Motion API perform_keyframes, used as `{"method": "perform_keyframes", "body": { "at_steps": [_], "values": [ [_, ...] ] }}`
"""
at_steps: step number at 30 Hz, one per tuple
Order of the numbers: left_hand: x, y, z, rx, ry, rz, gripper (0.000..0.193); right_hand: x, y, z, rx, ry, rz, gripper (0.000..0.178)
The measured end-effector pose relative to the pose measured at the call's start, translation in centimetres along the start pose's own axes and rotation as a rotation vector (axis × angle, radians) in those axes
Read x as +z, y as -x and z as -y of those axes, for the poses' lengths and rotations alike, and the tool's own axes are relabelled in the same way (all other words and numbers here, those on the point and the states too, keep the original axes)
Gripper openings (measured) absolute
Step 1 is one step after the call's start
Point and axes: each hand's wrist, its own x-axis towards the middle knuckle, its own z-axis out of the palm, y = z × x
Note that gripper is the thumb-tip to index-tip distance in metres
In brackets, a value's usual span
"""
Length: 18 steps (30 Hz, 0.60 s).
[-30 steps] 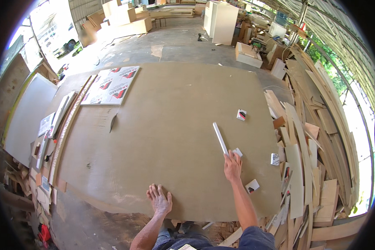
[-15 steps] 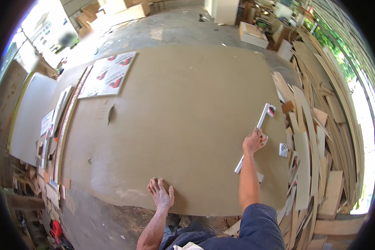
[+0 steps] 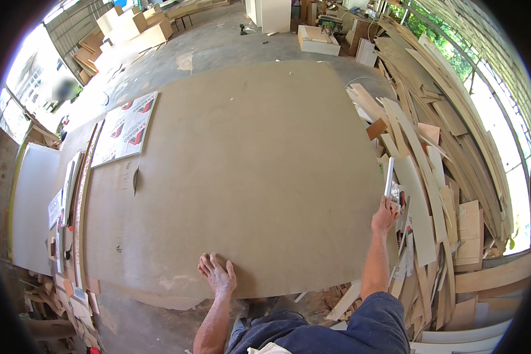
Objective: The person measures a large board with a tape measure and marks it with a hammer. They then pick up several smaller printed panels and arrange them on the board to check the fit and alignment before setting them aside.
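Observation:
A large brown sheet [image 3: 248,171] covers the worktop in front of me. My left hand [image 3: 216,275] lies on it near the front edge, fingers apart, holding nothing. At the sheet's right edge my right hand [image 3: 386,216] is closed around a narrow white board strip [image 3: 389,177], which points away from me. Small white offcuts with red and black print [image 3: 398,196] show right beside that hand; whether it grips them too I cannot tell. The hand is over the border between the sheet and the scrap pile.
A heap of wood scraps and long strips [image 3: 422,194] runs along the right side. A printed white panel [image 3: 125,128] lies at the sheet's far left, near a dark leaf-shaped mark [image 3: 136,180]. A long wooden strip [image 3: 86,200] lines the left side. Light wooden boxes [image 3: 138,29] stand far back.
My right hand has moved right to the sheet's edge with the white strip. The white offcuts around it no longer lie on the sheet. My left hand stays; the view has shifted.

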Motion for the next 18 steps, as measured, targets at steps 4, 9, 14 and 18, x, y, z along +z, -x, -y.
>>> {"method": "perform_keyframes", "body": {
  "at_steps": [4, 9, 14, 18],
  "values": [
    [0.3, 0.1, -0.3, 0.014, 0.003, 0.001, 0.06, 0.9, 0.2, -5.9, 0.093, 0.066, 0.02, 0.045],
    [0.1, 0.7, 0.2, 0.003, 0.005, -0.005, 0.059, -0.4, 8.8, -5.4, 0.138, -0.055, -0.012, 0.042],
    [0.5, 0.7, 0.5, -0.04, -0.003, 0.032, 0.06, 0.9, 17.6, -4.8, 0.074, -0.345, -0.02, 0.049],
    [-0.1, 0.3, 0.0, -0.045, 0.056, 0.082, 0.065, -0.8, 20.2, -4.3, 0.052, -0.333, 0.012, 0.054]
  ]
}}
